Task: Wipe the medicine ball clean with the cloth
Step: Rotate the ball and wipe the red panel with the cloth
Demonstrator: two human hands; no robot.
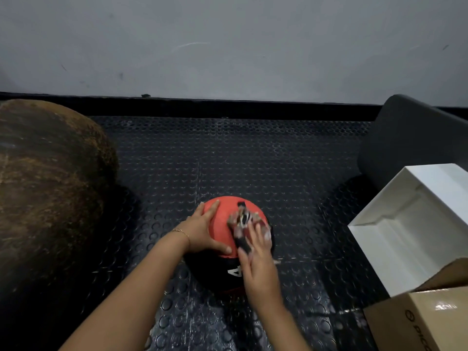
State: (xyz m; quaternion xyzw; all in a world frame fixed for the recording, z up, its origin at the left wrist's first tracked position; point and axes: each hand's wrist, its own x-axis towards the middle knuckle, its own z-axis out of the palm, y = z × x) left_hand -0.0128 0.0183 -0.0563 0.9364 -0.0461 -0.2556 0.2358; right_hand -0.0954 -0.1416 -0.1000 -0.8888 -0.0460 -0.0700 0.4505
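Both hands on the medicine ball (225,211): left hand (202,231) flat on its red upper-left side, fingers spread & straight, gripping nothing. The right hand (258,264) lies w/ straight fingers over the cloth (243,224), pressing it onto the ball's top; cloth is blurred, detail can't be told. Ball sits on the studded black floor mat (253,153), approx centre. Big brown ball (45,173) at left, white box (415,219) & cardboard box (417,323) at right, all apart from it.
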